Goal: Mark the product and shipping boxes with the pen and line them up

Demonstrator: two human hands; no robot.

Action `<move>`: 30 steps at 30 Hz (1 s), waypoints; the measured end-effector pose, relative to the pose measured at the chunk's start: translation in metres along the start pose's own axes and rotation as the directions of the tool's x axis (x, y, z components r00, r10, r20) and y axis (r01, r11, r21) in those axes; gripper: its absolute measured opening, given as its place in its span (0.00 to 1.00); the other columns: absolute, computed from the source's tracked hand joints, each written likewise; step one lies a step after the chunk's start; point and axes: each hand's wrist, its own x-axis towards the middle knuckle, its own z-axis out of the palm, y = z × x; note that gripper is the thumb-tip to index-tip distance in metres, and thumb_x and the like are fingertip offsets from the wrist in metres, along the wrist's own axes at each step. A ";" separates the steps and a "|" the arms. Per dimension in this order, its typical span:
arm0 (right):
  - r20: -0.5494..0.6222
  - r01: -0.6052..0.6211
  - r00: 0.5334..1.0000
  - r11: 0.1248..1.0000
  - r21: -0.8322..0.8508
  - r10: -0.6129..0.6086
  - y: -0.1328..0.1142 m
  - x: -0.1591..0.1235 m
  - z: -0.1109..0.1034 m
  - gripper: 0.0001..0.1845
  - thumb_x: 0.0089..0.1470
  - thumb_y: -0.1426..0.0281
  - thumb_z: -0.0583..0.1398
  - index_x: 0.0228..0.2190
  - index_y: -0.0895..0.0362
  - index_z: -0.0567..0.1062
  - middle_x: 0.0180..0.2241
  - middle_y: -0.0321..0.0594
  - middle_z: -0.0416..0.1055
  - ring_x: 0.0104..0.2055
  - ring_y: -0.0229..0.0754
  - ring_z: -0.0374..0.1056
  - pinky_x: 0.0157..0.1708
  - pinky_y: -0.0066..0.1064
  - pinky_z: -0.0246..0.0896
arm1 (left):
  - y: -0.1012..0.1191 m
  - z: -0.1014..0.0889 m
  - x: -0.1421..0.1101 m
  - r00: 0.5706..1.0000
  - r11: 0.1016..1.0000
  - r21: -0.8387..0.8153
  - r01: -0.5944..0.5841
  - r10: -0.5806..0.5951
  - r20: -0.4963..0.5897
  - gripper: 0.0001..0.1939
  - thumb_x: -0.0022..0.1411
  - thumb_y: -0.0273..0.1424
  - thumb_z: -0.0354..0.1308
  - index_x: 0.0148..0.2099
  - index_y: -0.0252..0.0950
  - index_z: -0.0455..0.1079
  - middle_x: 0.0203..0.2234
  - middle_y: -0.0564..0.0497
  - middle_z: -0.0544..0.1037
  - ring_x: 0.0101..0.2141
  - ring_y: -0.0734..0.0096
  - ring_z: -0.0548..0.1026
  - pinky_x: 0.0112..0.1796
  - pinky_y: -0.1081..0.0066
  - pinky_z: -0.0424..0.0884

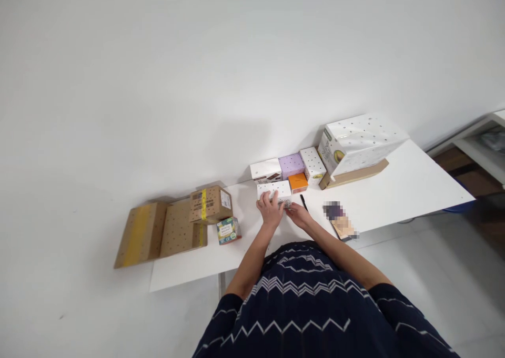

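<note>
Presently | dotted white box is held between front and back edges of table by left hand, fingers half-spread; right hand curled at box's right corner, grip unclear | box not yet released | beyond, orange box, then purple box already set at back edge

The small white box that the fingers touched looked like smooth, stiff card, and so did the orange box and the purple box. The brown boxes were dull, plain cardboard with smooth plastic tape. The table looked smooth, and the dark shirt was matt cloth.
</note>
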 end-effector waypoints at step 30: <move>-0.086 -0.277 0.954 0.954 0.115 0.288 -0.012 -0.061 -0.067 0.08 0.52 0.73 0.57 0.34 0.53 0.75 0.38 0.40 0.76 0.36 0.39 0.73 0.42 0.34 0.69 | -0.111 -0.067 -0.080 0.648 0.721 0.206 0.662 -0.688 0.326 0.40 0.53 0.38 0.59 0.64 0.34 0.50 0.51 0.34 0.62 0.47 0.47 0.66 0.47 0.55 0.63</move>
